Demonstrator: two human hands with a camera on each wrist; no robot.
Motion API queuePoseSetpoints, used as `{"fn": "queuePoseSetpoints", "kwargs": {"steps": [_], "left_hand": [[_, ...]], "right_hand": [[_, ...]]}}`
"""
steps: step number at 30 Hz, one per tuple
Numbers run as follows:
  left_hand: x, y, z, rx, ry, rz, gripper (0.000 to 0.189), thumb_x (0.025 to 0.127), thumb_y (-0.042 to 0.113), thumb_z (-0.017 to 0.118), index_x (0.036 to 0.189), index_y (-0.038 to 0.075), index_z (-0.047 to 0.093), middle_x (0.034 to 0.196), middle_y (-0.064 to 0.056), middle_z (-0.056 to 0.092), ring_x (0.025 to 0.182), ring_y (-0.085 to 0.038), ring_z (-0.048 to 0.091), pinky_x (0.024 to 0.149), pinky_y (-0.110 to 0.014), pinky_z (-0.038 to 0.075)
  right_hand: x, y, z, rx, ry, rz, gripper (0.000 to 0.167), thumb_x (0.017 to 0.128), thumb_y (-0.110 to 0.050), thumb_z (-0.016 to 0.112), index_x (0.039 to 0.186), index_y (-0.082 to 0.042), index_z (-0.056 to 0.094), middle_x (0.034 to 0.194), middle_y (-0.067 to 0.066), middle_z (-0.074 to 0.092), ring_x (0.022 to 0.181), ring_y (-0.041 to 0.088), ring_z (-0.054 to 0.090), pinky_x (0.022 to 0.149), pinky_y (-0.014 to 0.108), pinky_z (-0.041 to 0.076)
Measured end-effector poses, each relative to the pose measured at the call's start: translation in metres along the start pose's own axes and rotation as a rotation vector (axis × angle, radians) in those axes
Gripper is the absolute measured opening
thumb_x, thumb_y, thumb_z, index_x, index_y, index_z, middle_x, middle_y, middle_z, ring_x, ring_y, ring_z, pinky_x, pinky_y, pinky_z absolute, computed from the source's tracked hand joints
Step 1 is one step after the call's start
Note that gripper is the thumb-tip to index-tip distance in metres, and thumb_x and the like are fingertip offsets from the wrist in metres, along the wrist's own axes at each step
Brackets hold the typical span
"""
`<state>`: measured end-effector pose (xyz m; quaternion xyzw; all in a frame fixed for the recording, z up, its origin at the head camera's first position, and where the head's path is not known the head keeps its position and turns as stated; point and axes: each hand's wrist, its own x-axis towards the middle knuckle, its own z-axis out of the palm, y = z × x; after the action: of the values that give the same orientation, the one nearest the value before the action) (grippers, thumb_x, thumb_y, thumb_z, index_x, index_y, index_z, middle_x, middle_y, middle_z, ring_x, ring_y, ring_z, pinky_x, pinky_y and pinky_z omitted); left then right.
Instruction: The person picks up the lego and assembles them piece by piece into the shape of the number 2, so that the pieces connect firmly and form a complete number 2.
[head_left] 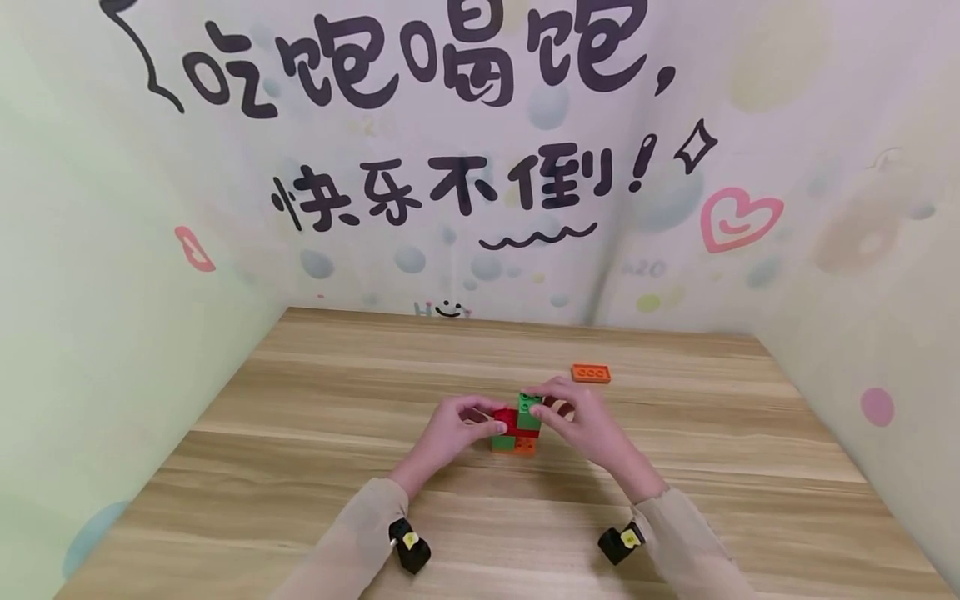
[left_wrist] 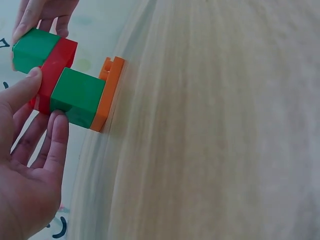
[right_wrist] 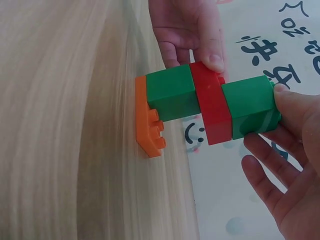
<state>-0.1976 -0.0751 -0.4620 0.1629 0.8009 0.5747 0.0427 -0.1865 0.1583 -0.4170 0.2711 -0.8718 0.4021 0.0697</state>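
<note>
1. Left hand (head_left: 450, 429): grasping, thumb and fingers pinching the red rectangular plastic block (head_left: 507, 418), apparently to steady the stack.
2. Lower green plastic block (head_left: 503, 442): beneath the red block's left end, carrying it.
3. Thin orange studded plastic plate (head_left: 527, 447): flat on the wood-grain bench (head_left: 360, 367), serving as base; its right-hand studs are exposed beneath the red block's overhang.
4. Upper green studded plastic block (head_left: 529, 412): upright on that overhanging right end, which likely explains the two-handed support. Full seating cannot be confirmed.
5. Right hand (head_left: 577, 417): grasping the upper green block between thumb and fingers, seemingly keeping it aligned.
6. Loose orange plastic plate (head_left: 591, 373): behind the right hand, apparently underside up, unheld.
</note>
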Motion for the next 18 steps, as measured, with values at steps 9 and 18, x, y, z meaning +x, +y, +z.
{"fn": "queuePoseSetpoints", "kwargs": {"steps": [9, 18], "left_hand": [[0.0005, -0.0010, 0.0021, -0.014, -0.013, 0.036, 0.027, 0.085, 0.023, 0.078, 0.110, 0.015, 0.074, 0.110, -0.008, 0.075, 0.091, -0.016, 0.067, 0.080, -0.027, 0.056], [-0.0018, -0.0002, 0.0013, -0.028, -0.004, 0.005, 0.027, 0.086, 0.024, 0.078, 0.111, 0.016, 0.074, 0.114, -0.007, 0.073, 0.093, -0.017, 0.066, 0.079, -0.028, 0.055]], "right_hand": [[-0.0047, 0.0038, 0.0068, 0.002, 0.045, -0.010, 0.028, 0.093, -0.024, 0.068, 0.121, -0.018, 0.070, 0.105, -0.003, 0.071, 0.084, 0.008, 0.056, 0.070, 0.023, 0.052], [-0.0041, 0.0043, 0.0100, -0.020, 0.069, -0.046, 0.027, 0.094, -0.022, 0.067, 0.120, -0.016, 0.070, 0.104, -0.001, 0.072, 0.083, 0.008, 0.058, 0.070, 0.023, 0.053]]}}
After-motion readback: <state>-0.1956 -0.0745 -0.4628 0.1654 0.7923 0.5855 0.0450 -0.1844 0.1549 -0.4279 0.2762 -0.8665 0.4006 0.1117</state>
